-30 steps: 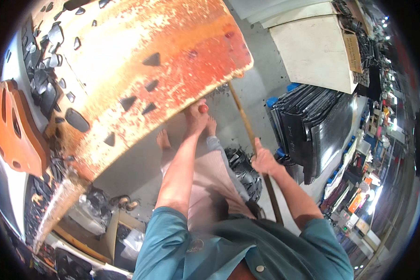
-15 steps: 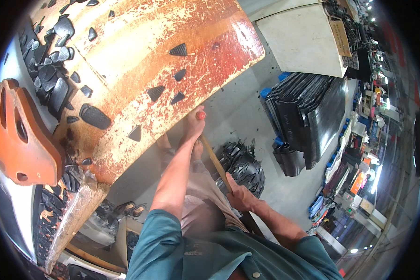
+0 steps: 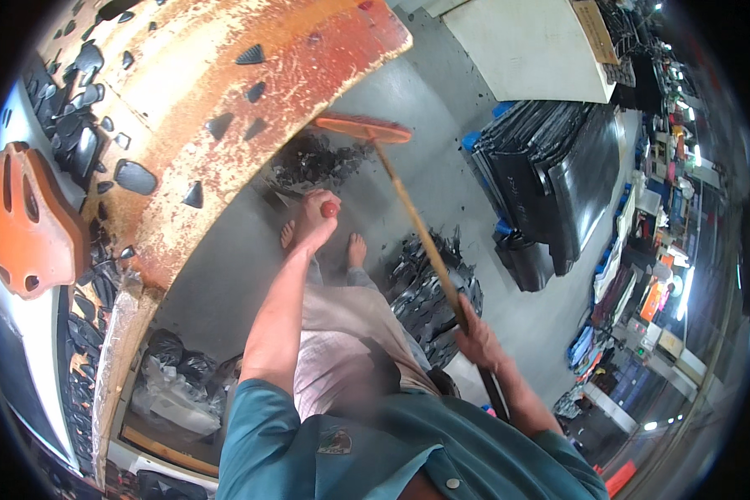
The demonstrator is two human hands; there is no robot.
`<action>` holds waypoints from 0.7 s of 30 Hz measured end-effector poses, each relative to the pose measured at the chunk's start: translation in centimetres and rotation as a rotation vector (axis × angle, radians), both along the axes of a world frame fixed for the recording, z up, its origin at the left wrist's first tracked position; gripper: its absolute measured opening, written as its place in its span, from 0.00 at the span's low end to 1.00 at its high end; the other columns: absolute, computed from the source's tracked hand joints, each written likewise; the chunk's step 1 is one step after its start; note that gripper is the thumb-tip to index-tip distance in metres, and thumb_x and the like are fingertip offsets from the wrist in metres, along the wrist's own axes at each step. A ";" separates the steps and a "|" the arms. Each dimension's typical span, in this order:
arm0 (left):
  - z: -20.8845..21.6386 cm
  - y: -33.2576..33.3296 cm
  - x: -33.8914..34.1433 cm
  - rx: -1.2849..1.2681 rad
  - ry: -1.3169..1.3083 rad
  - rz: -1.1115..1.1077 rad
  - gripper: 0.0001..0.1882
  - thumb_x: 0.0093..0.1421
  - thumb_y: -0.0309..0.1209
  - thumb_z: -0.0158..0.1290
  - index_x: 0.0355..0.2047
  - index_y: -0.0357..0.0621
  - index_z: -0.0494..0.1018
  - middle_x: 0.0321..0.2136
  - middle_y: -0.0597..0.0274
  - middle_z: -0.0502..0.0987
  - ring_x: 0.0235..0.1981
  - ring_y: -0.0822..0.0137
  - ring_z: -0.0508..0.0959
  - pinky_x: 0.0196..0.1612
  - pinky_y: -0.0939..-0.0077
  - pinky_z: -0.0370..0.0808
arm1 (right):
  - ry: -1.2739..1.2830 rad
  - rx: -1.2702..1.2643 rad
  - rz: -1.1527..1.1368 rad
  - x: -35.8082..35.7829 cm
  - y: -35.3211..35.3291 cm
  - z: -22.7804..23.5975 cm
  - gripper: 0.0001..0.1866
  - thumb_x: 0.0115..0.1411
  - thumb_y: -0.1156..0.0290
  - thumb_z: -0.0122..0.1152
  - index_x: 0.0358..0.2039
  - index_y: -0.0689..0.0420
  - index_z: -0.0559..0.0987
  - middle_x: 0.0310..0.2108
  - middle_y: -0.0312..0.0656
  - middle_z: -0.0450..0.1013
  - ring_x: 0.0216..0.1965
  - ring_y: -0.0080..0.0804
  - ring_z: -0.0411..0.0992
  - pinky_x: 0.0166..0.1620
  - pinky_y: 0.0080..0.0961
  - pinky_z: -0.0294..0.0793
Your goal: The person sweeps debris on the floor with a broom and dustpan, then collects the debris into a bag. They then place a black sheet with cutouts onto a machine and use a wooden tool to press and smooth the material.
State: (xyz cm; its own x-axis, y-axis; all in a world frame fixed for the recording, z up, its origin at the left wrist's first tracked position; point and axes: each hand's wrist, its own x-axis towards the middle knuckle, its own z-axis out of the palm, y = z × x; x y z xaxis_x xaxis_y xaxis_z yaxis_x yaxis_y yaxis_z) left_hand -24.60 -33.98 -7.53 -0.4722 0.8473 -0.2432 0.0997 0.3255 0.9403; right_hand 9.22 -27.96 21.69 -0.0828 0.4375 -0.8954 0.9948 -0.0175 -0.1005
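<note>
My right hand (image 3: pixel 480 337) is wrapped round the wooden handle of a broom (image 3: pixel 421 229). The broom's orange head (image 3: pixel 365 129) is over the grey floor by the table's edge. In my left hand (image 3: pixel 312 223) is an upright handle with a round red end (image 3: pixel 330 209), seen almost end-on. Whatever is at its lower end is mostly hidden behind the hand. Beyond that hand, a heap of black scraps (image 3: pixel 312 162) lies close to the broom head, partly covered by the table.
A worn wooden table (image 3: pixel 217 154) with scattered black cut pieces curves along the left, an orange slotted board (image 3: pixel 32 221) beside it. To the right are a pile of black scraps (image 3: pixel 437 287), stacked black sheets (image 3: pixel 550 183) and a white box (image 3: pixel 525 50). My bare feet are on the floor.
The broom head has come into view from behind the table edge. My left hand has moved left and slightly down, my right hand to the right. The view has shifted, uncovering the scrap heap.
</note>
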 end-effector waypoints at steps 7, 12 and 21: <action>0.1 -0.4 0.7 -0.012 0.072 -0.061 0.09 0.53 0.14 0.54 0.28 0.44 0.77 0.36 0.60 0.85 0.46 0.54 0.82 0.54 0.62 0.76 | -0.030 0.405 0.139 5.5 5.0 -8.9 0.44 0.62 0.70 0.57 0.76 0.62 0.53 0.47 0.68 0.79 0.50 0.66 0.78 0.53 0.52 0.78; -1.6 0.3 3.6 0.019 0.168 -0.109 0.06 0.55 0.17 0.55 0.26 0.43 0.76 0.36 0.60 0.85 0.43 0.57 0.82 0.51 0.63 0.77 | -0.163 0.180 0.134 4.5 5.8 -13.3 0.43 0.62 0.70 0.54 0.76 0.66 0.52 0.45 0.68 0.79 0.49 0.66 0.79 0.52 0.51 0.78; -7.5 4.0 8.3 0.017 -0.842 0.310 0.05 0.61 0.28 0.54 0.31 0.41 0.78 0.30 0.60 0.81 0.37 0.67 0.80 0.51 0.73 0.72 | 0.045 -0.052 0.373 0.7 -5.8 -7.6 0.52 0.55 0.76 0.56 0.72 0.82 0.38 0.25 0.69 0.77 0.28 0.66 0.80 0.37 0.57 0.79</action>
State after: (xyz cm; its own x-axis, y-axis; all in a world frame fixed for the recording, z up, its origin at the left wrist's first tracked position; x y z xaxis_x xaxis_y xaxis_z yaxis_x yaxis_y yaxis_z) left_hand -16.29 -30.01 -15.04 -0.3509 0.7180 -0.6012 -0.7153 0.2088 0.6669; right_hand 9.93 -33.75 14.06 -0.2679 0.3242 -0.9072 0.9283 0.3389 -0.1530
